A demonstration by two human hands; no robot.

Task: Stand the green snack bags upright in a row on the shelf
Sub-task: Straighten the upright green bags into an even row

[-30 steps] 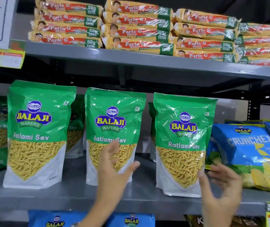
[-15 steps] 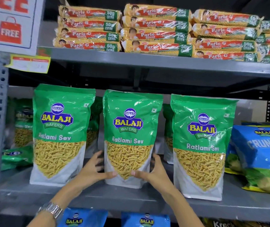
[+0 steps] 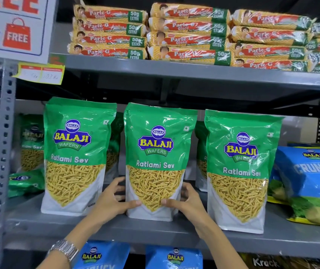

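Three green Balaji Ratlami Sev bags stand upright in a front row on the grey shelf [image 3: 62, 228]: a left bag [image 3: 75, 156], a middle bag [image 3: 157, 152] and a right bag [image 3: 238, 167]. My left hand [image 3: 112, 202] grips the middle bag's lower left side, thumb on its front. My right hand [image 3: 186, 202] grips its lower right side the same way. More green bags [image 3: 31, 144] stand behind the row, partly hidden. One green bag [image 3: 26, 181] lies flat at the far left.
Blue Crunchex bags [image 3: 308, 181] lean at the right end of the shelf. Parle-G biscuit packs [image 3: 188, 37] are stacked on the shelf above. A perforated metal upright [image 3: 1, 152] bounds the left side. Blue Balaji bags [image 3: 174, 257] sit on the shelf below.
My right hand left the right bag and both hands closed on the middle bag's lower sides. The camera view shifted left and nearer.
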